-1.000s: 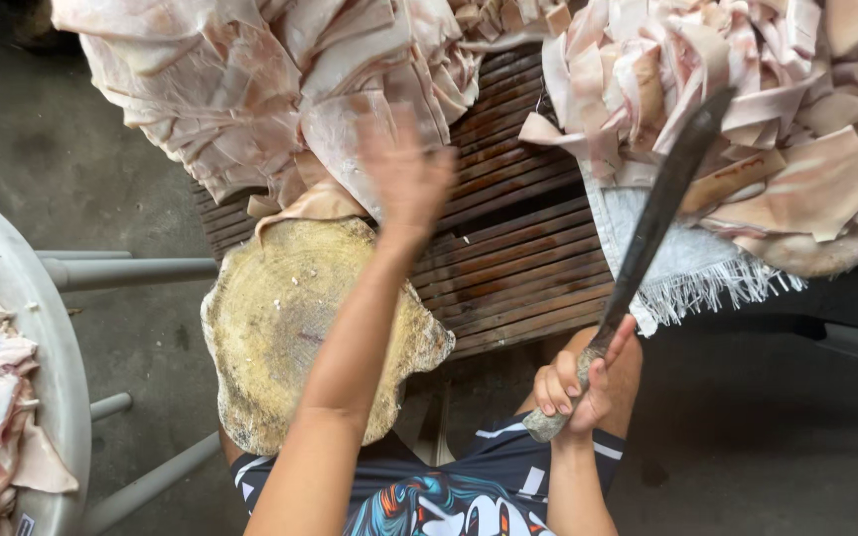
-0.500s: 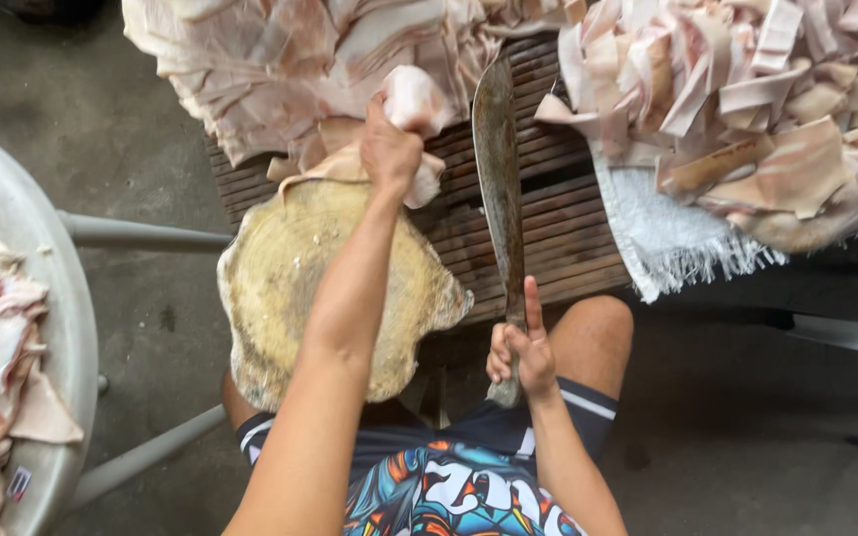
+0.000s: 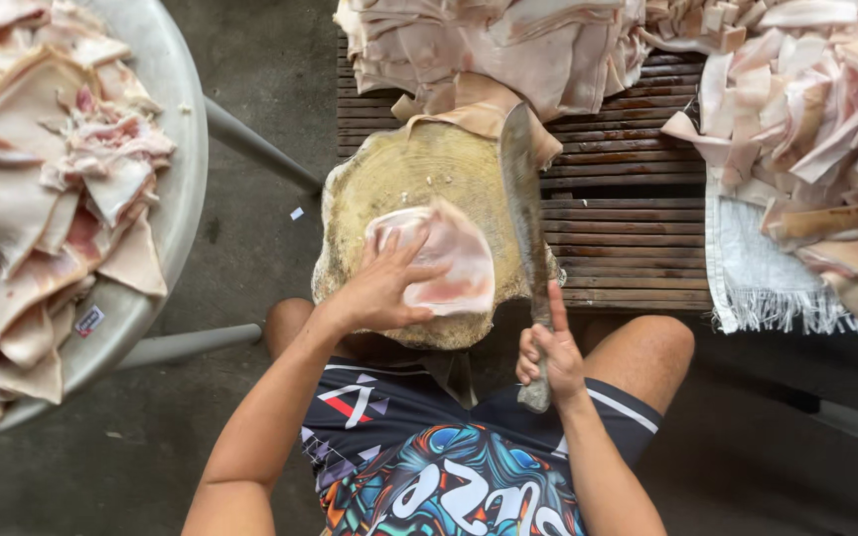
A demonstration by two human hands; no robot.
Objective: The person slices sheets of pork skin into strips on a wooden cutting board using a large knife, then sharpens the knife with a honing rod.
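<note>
A pale pink, floppy sheet of raw pork skin (image 3: 439, 260) is lying flat on the near half of a round, yellowish, worn wooden chopping block (image 3: 399, 179), and the left hand (image 3: 381, 288) is pressing down on its near-left edge with fingers spread wide and flat, gripping nothing, apparently pinning the slippery piece so it is not sliding. The sheet is looking smooth and slightly glossy, whitish at the rim and rosier toward the middle, with a rounded outline and a soft fold at the top. Just to its right, the right hand (image 3: 548, 355) is closing around the handle of a long, dull grey steel cleaver-like knife (image 3: 522, 189), the forefinger stretching along the spine, seemingly for steadier control; the blade is lying along the block's right side, pointing away from the person, beside the sheet rather than on it. The block is resting partly on a dark slatted wooden table (image 3: 628, 228), keeping the cutting surface close to the seated person's knees. Further out, heaps of uncut skins (image 3: 489, 45) are piling at the table's far edge, cut strips (image 3: 806, 119) are lying on a white fringed cloth (image 3: 757, 268) at the right, and a big round metal tray (image 3: 176, 149) of fatty pieces is standing at the left.
</note>
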